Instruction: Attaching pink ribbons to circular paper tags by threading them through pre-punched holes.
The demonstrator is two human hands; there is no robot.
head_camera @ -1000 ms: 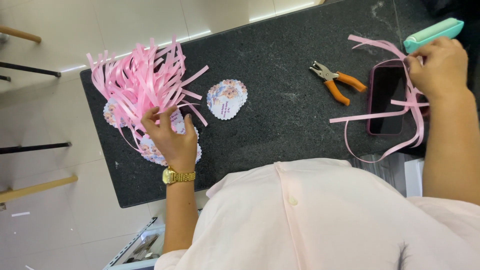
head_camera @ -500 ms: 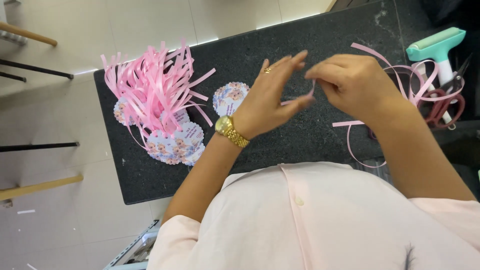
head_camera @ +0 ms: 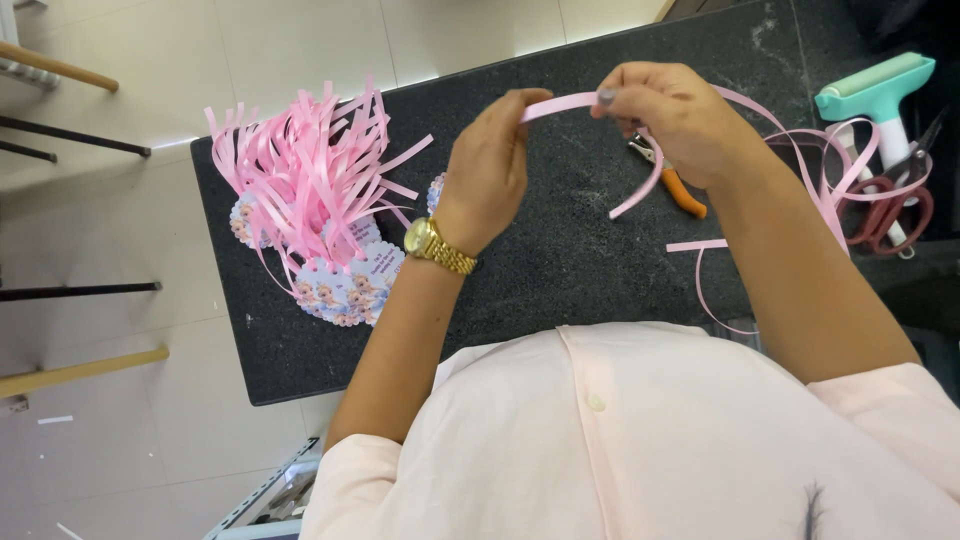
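Both hands are raised above the dark stone table (head_camera: 560, 270) in the upper middle of the frame. The left hand (head_camera: 488, 165) pinches one end of a pink ribbon strip (head_camera: 560, 104) between thumb and fingers, and the right hand (head_camera: 672, 118) grips the same strip a little further to the right, with the fingers closed around it. The short part between the hands is pulled flat and straight, probably so that the person can see it well and keep it from twisting. The rest of the ribbon falls from the right hand and curls down over the table at the right side.

At the left of the table lies a pile of round paper tags (head_camera: 345, 285) with scalloped edges, light blue and pink with small printed figures; I cannot read them. Each tag seems to have pink ribbon ends tied on, and these ends (head_camera: 310, 170) spread upward like a fan, which keeps them apart from the loose ribbon. One more tag is half hidden behind the left wrist, which wears a gold watch (head_camera: 432, 243).

Under the right hand lies an orange-handled plier-like tool (head_camera: 672, 185). At the upper right edge stands a mint green tool with a white handle (head_camera: 880, 95), and just beside it lie red-handled scissors (head_camera: 895, 205).
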